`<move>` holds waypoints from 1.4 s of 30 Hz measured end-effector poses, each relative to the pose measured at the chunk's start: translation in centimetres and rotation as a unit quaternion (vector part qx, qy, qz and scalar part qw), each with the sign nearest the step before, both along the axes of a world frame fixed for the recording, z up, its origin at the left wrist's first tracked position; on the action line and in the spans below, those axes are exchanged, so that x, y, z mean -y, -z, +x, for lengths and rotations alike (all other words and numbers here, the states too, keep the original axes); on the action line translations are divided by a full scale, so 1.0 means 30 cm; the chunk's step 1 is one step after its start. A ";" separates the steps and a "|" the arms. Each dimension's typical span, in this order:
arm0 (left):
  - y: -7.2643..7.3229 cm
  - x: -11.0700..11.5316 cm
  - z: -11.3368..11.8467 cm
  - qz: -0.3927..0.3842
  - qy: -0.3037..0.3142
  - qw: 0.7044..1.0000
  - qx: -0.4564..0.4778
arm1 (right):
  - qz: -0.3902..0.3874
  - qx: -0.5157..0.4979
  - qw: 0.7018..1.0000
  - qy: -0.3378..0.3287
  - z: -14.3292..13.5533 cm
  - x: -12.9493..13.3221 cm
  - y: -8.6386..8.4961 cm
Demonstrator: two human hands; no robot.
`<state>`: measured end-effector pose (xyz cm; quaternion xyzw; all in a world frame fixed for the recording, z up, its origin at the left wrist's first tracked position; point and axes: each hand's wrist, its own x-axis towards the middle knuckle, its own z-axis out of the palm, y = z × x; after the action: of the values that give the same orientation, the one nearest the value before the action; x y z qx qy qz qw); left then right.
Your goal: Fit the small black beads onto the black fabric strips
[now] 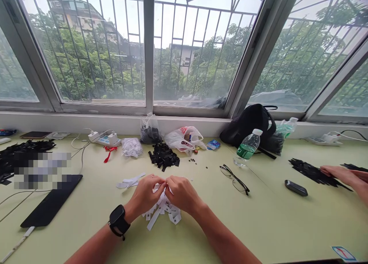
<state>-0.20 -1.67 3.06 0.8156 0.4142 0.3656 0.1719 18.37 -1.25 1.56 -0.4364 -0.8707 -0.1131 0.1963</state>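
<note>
My left hand [146, 194], with a black watch [118, 220] on its wrist, meets my right hand [183, 195] at the fingertips in the middle of the table. Both hands are closed in a pinch, and what lies between the fingertips is too small to make out. Under and just in front of them is a loose pile of white strips [174, 214], some with small dark marks. More white strips [130, 181] lie to the left of my left hand. A heap of black strips [163, 156] is beyond my hands.
Glasses [234, 179], a water bottle [247, 149] and a black case [296, 188] stand or lie on the right. Another person's hands [342, 174] touch black strips at far right. A black tablet-like slab [53, 200] lies left. Bags [184, 139] line the window side.
</note>
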 end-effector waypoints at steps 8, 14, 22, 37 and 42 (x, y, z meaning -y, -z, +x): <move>-0.007 0.000 -0.005 -0.006 0.006 1.000 -0.025 | -0.002 0.022 1.000 -0.007 -0.006 0.007 -0.001; -0.007 0.008 0.004 -0.008 -0.004 0.999 -0.039 | 0.008 0.023 1.000 -0.008 -0.013 0.004 0.014; 0.021 0.000 0.013 -0.033 -0.011 0.999 -0.014 | -0.014 0.007 1.000 0.002 -0.029 0.019 -0.001; 0.009 -0.024 0.015 -0.131 -0.017 0.976 0.173 | -0.038 -0.172 0.984 -0.025 -0.009 0.015 -0.048; 0.027 -0.053 0.006 -0.182 -0.027 0.959 0.216 | -0.129 -0.361 0.923 -0.037 -0.017 -0.001 -0.048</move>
<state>-0.03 -0.09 2.26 0.6607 0.4491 0.4557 0.3926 17.86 -1.21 3.01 -0.4363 -0.7637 0.1726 0.4435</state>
